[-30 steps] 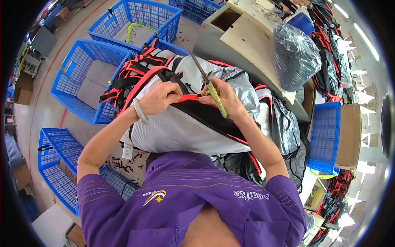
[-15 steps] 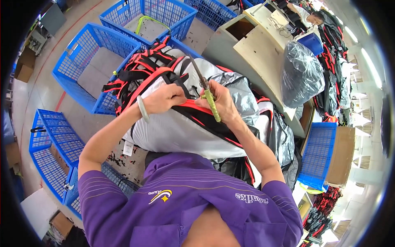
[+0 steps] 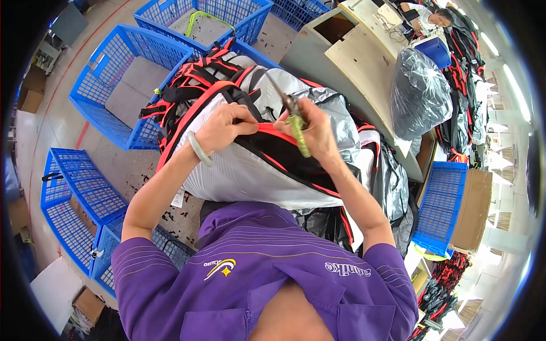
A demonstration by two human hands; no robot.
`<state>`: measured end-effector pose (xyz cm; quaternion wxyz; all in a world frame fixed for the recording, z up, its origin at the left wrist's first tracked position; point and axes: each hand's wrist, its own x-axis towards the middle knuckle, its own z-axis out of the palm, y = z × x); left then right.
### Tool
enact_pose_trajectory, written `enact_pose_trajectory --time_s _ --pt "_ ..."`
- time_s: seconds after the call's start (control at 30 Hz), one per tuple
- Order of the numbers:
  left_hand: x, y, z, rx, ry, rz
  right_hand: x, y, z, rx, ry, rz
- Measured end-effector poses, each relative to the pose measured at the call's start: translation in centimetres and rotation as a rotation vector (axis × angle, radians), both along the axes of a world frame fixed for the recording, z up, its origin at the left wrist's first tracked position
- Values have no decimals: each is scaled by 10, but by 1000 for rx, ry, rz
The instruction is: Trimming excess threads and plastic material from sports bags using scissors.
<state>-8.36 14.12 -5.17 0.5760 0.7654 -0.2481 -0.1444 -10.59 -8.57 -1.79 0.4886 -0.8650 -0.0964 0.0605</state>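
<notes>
A large silver-white bag [image 3: 239, 173] with black and red edging lies across in front of me, its black straps bunched at the far left. My left hand [image 3: 223, 129], wearing a pale bangle, is closed on the bag's red trim [image 3: 267, 128] in a pinch. Just to the right, my right hand [image 3: 317, 135] grips a pair of scissors [image 3: 298, 135] with yellow-green wrapped handles. The dark blades point up and to the left, away from the trim. Fingertips of the right hand are also at the red trim. Below it, a black inner part of the bag shows.
Blue plastic crates [image 3: 128, 85] stand at the far left, with another crate [image 3: 85, 187] nearer. A wooden workbench [image 3: 364, 62] runs along the far right, beside a stuffed clear plastic bag [image 3: 421, 94]. Dark scraps litter the floor. Another person [image 3: 435, 20] sits at the far right.
My right hand has shifted slightly right, and the scissors have turned a little in it. More of the black part beneath the trim shows. The left hand keeps its pinch.
</notes>
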Motion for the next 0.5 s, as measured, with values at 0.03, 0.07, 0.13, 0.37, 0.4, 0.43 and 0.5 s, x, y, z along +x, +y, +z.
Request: enact_pose_trajectory --time_s 0.03,0.07,0.13,0.37,0.4,0.43,0.5 --pt "0 1 4 -40 90 4 3 -16 -4 -29 -40 -1" --pt "0 2 8 -79 180 8 7 -35 -8 -58 -80 -2" --pt "-4 6 6 -104 225 32 -1 -53 19 -190 -45 53" --pt "-9 7 6 -156 235 4 -33 -71 7 -539 97 216" --pt "-10 7 7 -165 229 9 -32 -69 8 -575 88 257" --pt "-11 7 7 -163 232 7 -32 -68 7 -566 47 274" --pt "-11 8 7 -123 193 19 -29 -67 5 -560 40 293"
